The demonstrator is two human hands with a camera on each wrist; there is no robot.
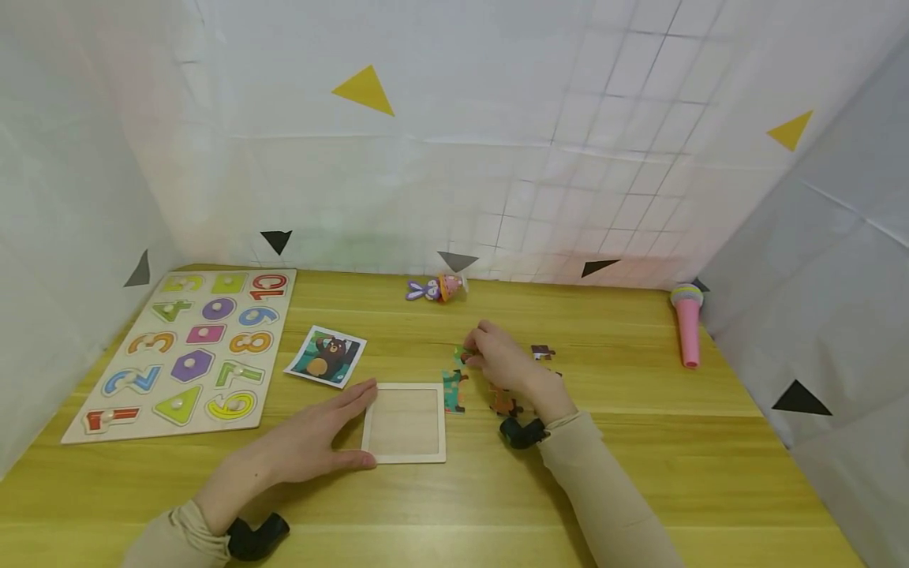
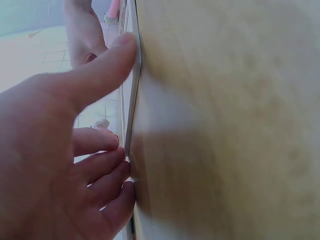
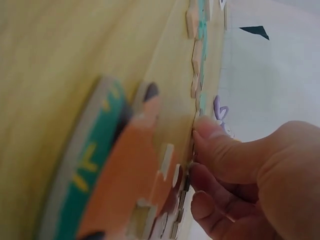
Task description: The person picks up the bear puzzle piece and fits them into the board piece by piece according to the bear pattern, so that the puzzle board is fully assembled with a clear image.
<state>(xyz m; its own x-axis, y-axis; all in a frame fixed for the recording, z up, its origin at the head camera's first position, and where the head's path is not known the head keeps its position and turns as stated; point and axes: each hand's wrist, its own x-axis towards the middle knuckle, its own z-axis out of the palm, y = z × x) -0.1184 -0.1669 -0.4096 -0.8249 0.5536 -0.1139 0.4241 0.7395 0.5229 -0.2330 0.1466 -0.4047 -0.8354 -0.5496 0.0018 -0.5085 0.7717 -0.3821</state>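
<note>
My left hand [image 1: 312,442] lies at the left side of a shallow wooden tray [image 1: 406,458], thumb at the near corner and fingertips at the far one. In the left wrist view the thumb [image 2: 107,67] touches the tray's edge and the other fingers rest on the table. Right of the tray, my right hand [image 1: 507,367] pinches a small puzzle piece [image 1: 465,357] beside a strip of teal puzzle pieces [image 1: 454,392]. Orange-brown puzzle pieces [image 1: 506,405] lie under that wrist, large in the right wrist view. Another piece [image 1: 542,352] sits beyond it.
A bear picture card [image 1: 325,356] lies behind my left hand. Farther left is a number-and-shape peg board [image 1: 145,426]. A purple rabbit toy [image 1: 436,289] lies near the back wall, and a pink toy microphone [image 1: 687,325] at the right. White sheets enclose the wooden table.
</note>
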